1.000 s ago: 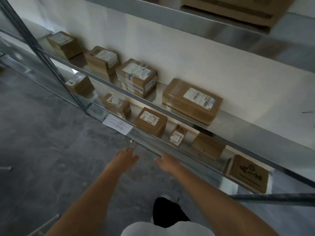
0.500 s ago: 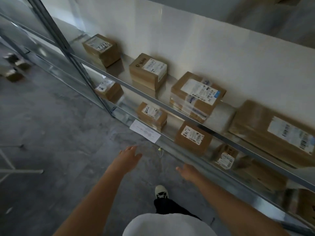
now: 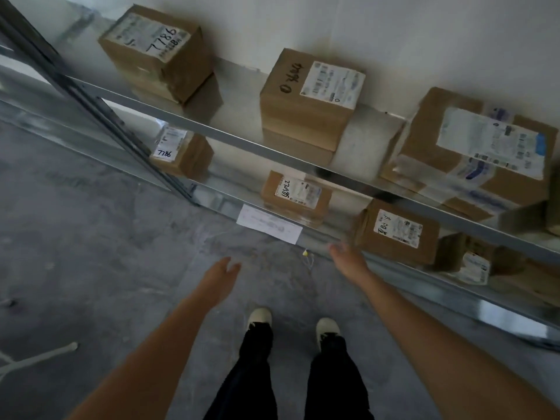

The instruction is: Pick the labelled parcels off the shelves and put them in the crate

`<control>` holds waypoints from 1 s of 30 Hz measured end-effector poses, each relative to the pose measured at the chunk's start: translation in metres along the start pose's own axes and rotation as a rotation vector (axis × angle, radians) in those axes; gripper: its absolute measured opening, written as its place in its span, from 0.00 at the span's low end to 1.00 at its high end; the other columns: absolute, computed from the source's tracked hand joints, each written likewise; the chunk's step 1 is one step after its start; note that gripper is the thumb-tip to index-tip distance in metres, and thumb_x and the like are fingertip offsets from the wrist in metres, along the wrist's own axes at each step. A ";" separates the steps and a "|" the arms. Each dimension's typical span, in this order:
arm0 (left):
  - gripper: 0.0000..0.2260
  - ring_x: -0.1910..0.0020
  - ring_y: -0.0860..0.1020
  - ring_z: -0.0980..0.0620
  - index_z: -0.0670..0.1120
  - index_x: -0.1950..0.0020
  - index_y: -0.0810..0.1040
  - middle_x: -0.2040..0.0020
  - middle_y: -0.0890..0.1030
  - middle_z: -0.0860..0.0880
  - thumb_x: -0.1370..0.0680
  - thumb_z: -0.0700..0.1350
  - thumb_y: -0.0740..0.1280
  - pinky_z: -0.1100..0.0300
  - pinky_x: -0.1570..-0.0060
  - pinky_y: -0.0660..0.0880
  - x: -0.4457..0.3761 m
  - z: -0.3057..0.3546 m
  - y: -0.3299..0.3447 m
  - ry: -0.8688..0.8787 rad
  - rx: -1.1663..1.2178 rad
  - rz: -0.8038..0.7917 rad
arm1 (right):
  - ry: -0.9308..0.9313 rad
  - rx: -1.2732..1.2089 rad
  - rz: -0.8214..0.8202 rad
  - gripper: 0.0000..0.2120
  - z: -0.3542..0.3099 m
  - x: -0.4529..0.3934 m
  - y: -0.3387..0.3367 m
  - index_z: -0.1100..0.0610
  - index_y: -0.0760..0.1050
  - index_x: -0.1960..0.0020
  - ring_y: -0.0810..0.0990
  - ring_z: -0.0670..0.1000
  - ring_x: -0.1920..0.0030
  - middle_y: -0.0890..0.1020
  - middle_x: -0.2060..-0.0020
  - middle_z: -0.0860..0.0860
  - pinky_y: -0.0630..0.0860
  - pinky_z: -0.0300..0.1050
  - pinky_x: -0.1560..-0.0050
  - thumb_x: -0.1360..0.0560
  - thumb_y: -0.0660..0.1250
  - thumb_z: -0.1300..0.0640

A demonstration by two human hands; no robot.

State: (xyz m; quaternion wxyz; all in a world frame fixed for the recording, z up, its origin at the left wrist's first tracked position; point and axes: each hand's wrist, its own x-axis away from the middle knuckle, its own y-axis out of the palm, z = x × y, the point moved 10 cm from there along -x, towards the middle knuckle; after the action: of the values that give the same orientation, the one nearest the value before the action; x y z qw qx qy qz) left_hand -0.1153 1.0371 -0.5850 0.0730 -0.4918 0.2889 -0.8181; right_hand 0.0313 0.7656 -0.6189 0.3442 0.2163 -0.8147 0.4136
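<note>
Nearest the camera, two bare forearms reach forward and down over the grey floor (image 3: 91,237), with two pale shoes (image 3: 259,318) between them. The left hand (image 3: 219,275) hangs over the floor with its fingers released and holding nothing, well apart from the shelves. The right hand (image 3: 347,259) is stretched toward the front edge of the lower shelf (image 3: 454,286), fingers spread loose and empty, just beside the near left corner of a labelled parcel (image 3: 397,231) but not plainly touching it.

On that lower shelf, left of this parcel, sits another labelled parcel (image 3: 295,195), and further left a small one marked 7786 (image 3: 180,154) beside the dark upright post (image 3: 91,104). A white paper slip (image 3: 269,224) hangs on the shelf's front edge below the middle parcel. A small blurred parcel (image 3: 472,262) lies to the right.

On the upper shelf (image 3: 242,137), against the wall, stand a parcel marked 7786 (image 3: 157,53), a taller parcel (image 3: 309,101) and a wide taped parcel (image 3: 475,150).
</note>
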 end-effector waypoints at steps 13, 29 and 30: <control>0.21 0.31 0.68 0.41 0.38 0.29 0.66 0.31 0.71 0.40 0.16 0.50 0.51 0.52 0.35 0.65 -0.198 0.075 0.002 0.149 0.178 0.021 | 0.196 -0.458 0.282 0.21 0.026 -0.114 0.024 0.62 0.70 0.31 0.71 0.59 0.34 0.73 0.33 0.59 0.66 0.49 0.35 0.17 0.55 0.51; 0.18 0.48 0.73 0.51 0.44 0.33 0.70 0.45 0.76 0.47 0.16 0.50 0.51 0.59 0.50 0.66 -0.262 0.140 0.033 0.149 0.613 -0.038 | 0.138 -1.041 0.231 0.13 -0.030 -0.183 0.036 0.46 0.72 0.41 0.75 0.50 0.41 0.79 0.42 0.48 0.69 0.56 0.35 0.17 0.51 0.53; 0.17 0.48 0.74 0.51 0.43 0.33 0.70 0.44 0.77 0.47 0.17 0.48 0.52 0.60 0.53 0.68 -0.264 0.132 0.032 0.159 0.680 0.005 | 0.092 -1.043 0.271 0.14 -0.029 -0.182 0.034 0.46 0.71 0.37 0.76 0.50 0.42 0.79 0.43 0.48 0.71 0.55 0.36 0.18 0.51 0.55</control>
State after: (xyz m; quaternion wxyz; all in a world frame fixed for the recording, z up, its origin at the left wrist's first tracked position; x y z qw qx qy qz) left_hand 0.1249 1.0643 -0.7570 0.2118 -0.3733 0.0057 -0.9032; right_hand 0.1426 0.8207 -0.7592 0.3847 -0.1087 -0.9166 0.0039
